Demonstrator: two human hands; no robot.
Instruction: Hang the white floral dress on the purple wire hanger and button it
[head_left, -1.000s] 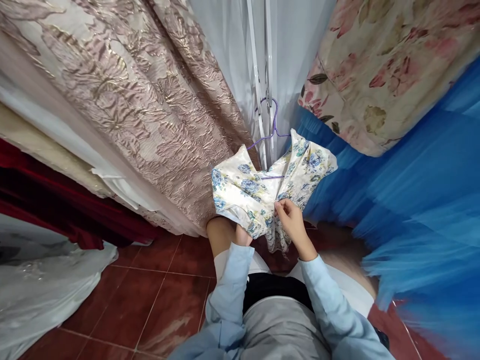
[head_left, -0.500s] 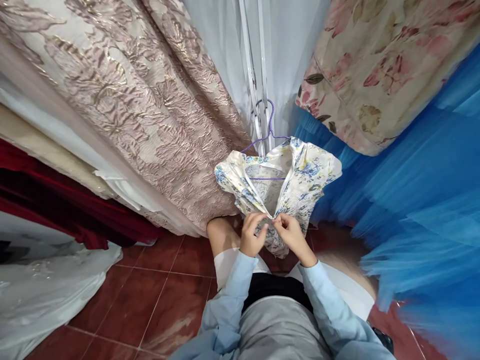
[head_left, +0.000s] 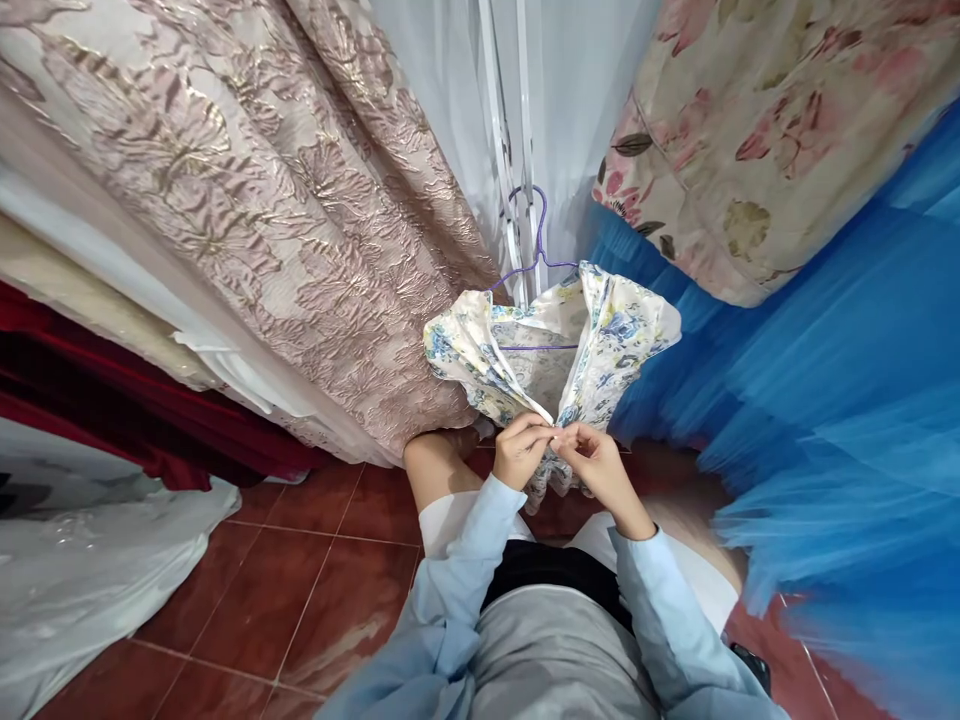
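Observation:
A white blouse (head_left: 622,335) with blue and yellow flowers hangs in front of me on a purple wire hanger (head_left: 539,235). Its front is parted in a V, and the hanger's lower bar shows across the opening. Where the two front edges meet, my left hand (head_left: 523,447) pinches the left edge. My right hand (head_left: 596,462) is closed on the right edge, its fingertips touching those of the left. Whatever small fastening may lie between the fingers is hidden. Below the hands the blouse's hem hangs between my knees.
A pink brocade gown (head_left: 322,230) hangs close on the left, with dark red cloth (head_left: 112,400) beyond it. At right are a floral fabric (head_left: 750,170) and blue tulle (head_left: 840,400). White metal poles (head_left: 499,130) stand behind the hanger, above red floor tiles (head_left: 315,590).
My left fingers, looser before, have closed on the blouse's front edge beside the right hand. Both hands have shifted slightly to the right.

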